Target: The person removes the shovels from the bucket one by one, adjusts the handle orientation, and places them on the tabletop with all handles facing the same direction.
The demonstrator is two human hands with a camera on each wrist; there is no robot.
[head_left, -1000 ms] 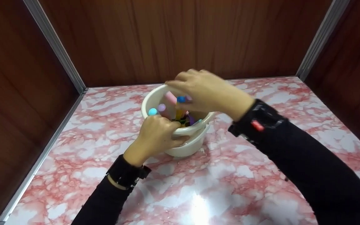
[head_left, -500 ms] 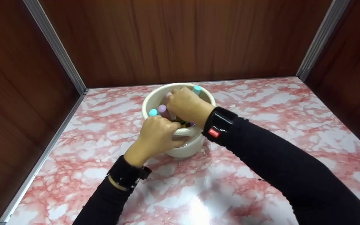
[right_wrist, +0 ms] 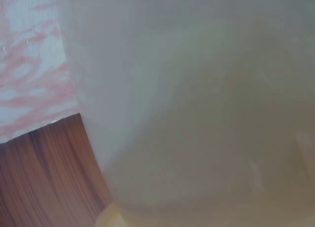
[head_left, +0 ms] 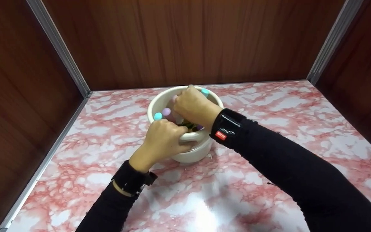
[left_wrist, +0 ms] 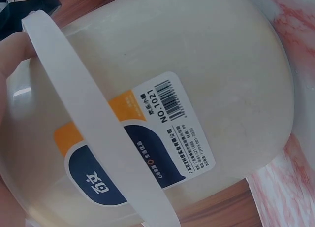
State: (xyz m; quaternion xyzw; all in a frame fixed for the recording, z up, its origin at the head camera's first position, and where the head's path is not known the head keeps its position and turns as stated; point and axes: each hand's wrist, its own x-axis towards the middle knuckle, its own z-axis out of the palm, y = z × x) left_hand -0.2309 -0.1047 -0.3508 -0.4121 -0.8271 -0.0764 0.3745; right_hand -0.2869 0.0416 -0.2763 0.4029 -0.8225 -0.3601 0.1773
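Note:
A cream-white bucket (head_left: 193,157) stands on the table. My left hand (head_left: 163,139) grips its near-left rim, fingers over the edge and thumb outside. My right hand (head_left: 192,105) reaches down inside the bucket from the right, its fingertips hidden, so I cannot tell what they hold. Round-tipped pieces lean within: a turquoise one (head_left: 158,116) and a lilac one (head_left: 166,111) by the left rim, another turquoise piece (head_left: 204,92) at the back right. In the left wrist view, the bucket's white handle (left_wrist: 82,94) hangs across a printed label (left_wrist: 162,123).
The table (head_left: 92,161) has a pink-and-white marbled top. A brown wood-look panel (head_left: 185,42) rises behind it, with similar panels at both sides. Grey metal strips (head_left: 63,51) run along the corners.
My right hand has moved from above the bucket down and left into it, then stayed nearly still. The blue-tipped piece near it is out of sight now. My left hand keeps its grip.

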